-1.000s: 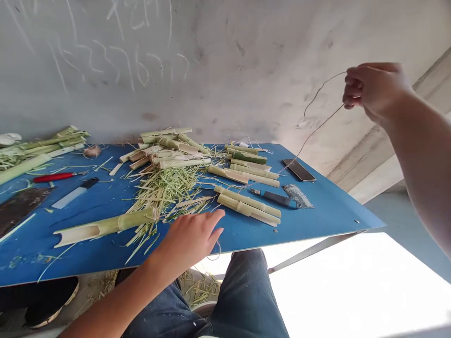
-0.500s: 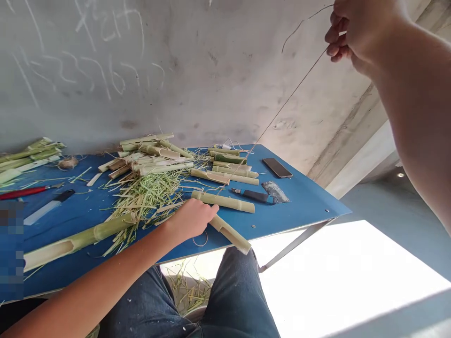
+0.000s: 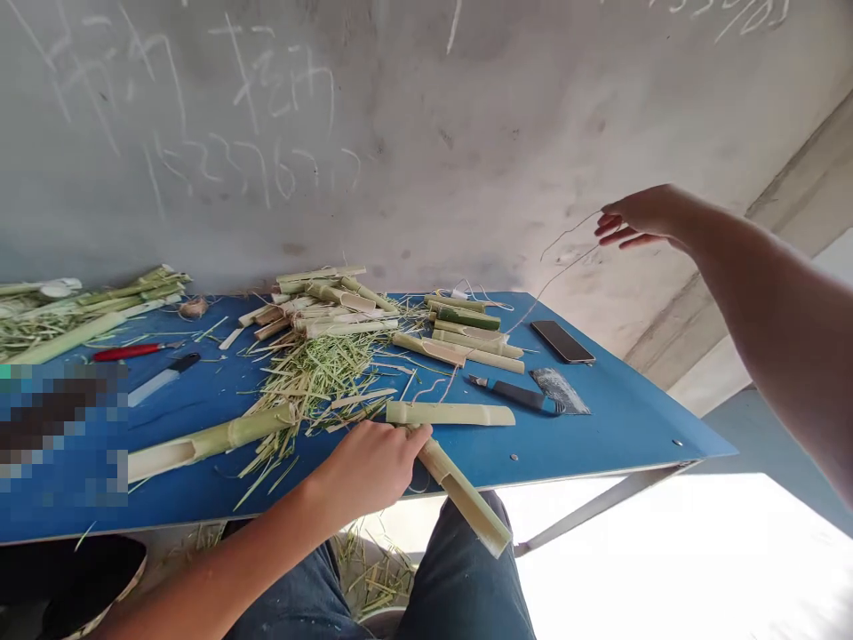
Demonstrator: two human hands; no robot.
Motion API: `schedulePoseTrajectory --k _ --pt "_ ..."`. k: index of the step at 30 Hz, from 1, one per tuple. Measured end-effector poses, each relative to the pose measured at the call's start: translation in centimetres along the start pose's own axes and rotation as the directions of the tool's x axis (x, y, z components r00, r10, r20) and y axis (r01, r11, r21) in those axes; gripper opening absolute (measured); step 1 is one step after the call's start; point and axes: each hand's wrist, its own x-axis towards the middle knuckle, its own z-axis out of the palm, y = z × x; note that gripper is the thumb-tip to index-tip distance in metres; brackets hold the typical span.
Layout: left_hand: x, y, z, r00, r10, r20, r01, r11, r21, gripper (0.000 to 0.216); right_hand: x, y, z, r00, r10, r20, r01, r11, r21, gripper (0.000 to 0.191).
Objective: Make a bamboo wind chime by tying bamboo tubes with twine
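Observation:
My left hand (image 3: 383,462) is closed around the joint where two bamboo pieces meet at the table's front edge. One is a cut bamboo tube (image 3: 470,500) with an open notch, slanting over the edge above my knee. The other, a bamboo piece (image 3: 459,414), lies crosswise beyond my fingers. My right hand (image 3: 643,218) is raised off the table at the right, thumb and fingers pinching a thin string (image 3: 556,276). From there the string sags down toward the bamboo in my left hand. The string's loose end hangs beside my right fingers.
On the blue table (image 3: 633,436) lie a utility knife (image 3: 516,393), a phone (image 3: 563,341), a small dark packet (image 3: 560,391) and several short bamboo pieces (image 3: 470,318). Further left are bamboo shavings (image 3: 326,364), a long bamboo tube (image 3: 213,442), a red-handled tool (image 3: 130,352) and a white blade (image 3: 156,384).
My right hand has come down from the top right corner, and the string has gone from taut to slack. My left hand still grips the bamboo joint. The view has shifted.

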Motion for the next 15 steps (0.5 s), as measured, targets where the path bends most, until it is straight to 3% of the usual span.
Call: schedulePoseTrajectory --k 3,4,6,7,8,9,10,13,15 --pt "-3.7 -0.1 0.7 0.991 -0.077 -0.11 0.06 0.986 -0.157 0.044 -2.3 0.4 0.3 0.995 0.083 -0.062 -0.093 0.979 -0.18 0.015" --pt "-5.1 0.0 1.1 0.985 -0.102 -0.143 0.067 0.971 -0.231 0.042 -4.1 0.5 0.5 0.992 0.032 -0.125 -0.06 0.971 -0.23 0.021" --pt "-7.8 0.2 1.9 0.971 -0.149 -0.185 0.075 0.93 -0.359 0.037 -9.7 0.7 1.4 0.967 -0.199 -0.16 0.122 0.91 -0.396 0.024" --pt "-8.9 0.3 2.2 0.965 -0.173 -0.199 0.081 0.913 -0.399 0.035 -13.4 1.0 2.2 0.952 -0.293 -0.089 0.237 0.889 -0.392 0.02" --pt "-9.7 0.4 2.5 0.958 -0.195 -0.209 0.091 0.902 -0.422 0.033 -17.5 1.4 3.3 0.949 -0.311 0.045 0.307 0.888 -0.343 0.02" --pt "-10.1 0.5 2.6 0.953 -0.21 -0.217 0.1 0.897 -0.431 0.031 -21.8 1.8 4.6 0.923 -0.293 0.251 0.359 0.889 -0.283 0.026" --pt "-10.1 0.4 2.6 0.95 -0.216 -0.227 0.101 0.897 -0.43 0.029 -25.9 2.2 6.0 0.857 -0.244 0.454 0.388 0.886 -0.255 0.031" --pt "-7.6 -0.5 1.9 0.953 -0.187 -0.238 0.089 0.925 -0.369 0.025 -34.6 3.4 10.5 0.736 -0.114 0.667 0.417 0.853 -0.314 0.037" --pt "-4.6 -1.6 1.2 0.961 -0.181 -0.207 0.126 0.958 -0.256 0.021 -36.6 3.9 12.6 0.68 -0.084 0.728 0.475 0.807 -0.35 0.03"
